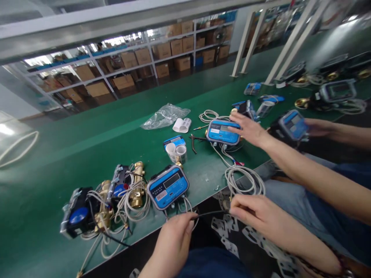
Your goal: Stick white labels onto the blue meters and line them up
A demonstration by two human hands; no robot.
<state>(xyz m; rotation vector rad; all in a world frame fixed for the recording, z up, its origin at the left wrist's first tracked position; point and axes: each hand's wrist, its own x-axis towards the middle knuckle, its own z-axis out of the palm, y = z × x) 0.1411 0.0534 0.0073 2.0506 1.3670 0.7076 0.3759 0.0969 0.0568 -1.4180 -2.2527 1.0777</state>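
Observation:
My left hand (175, 235) is closed at the bench's front edge, its thumb and finger pinching one end of a thin black cable (213, 213). The same cable runs across to my right hand (257, 216), which is also closed on it; whether it is a cable or a tie is hard to tell. Just beyond my left hand sits a blue-faced meter (168, 187) with grey leads hanging from it. A coil of grey cable (245, 180) hangs over the edge above my right hand. To the left lie two meters with brass pipe bodies (104, 204) and tangled leads.
A co-worker's hand (249, 129) rests on another blue meter (223, 132); their other hand (317, 127) holds a further meter (294, 125). Label rolls (176, 152), pliers (193, 143) and a clear plastic bag (166, 116) lie on the green bench (72, 154). Metal plates (230, 247) are below.

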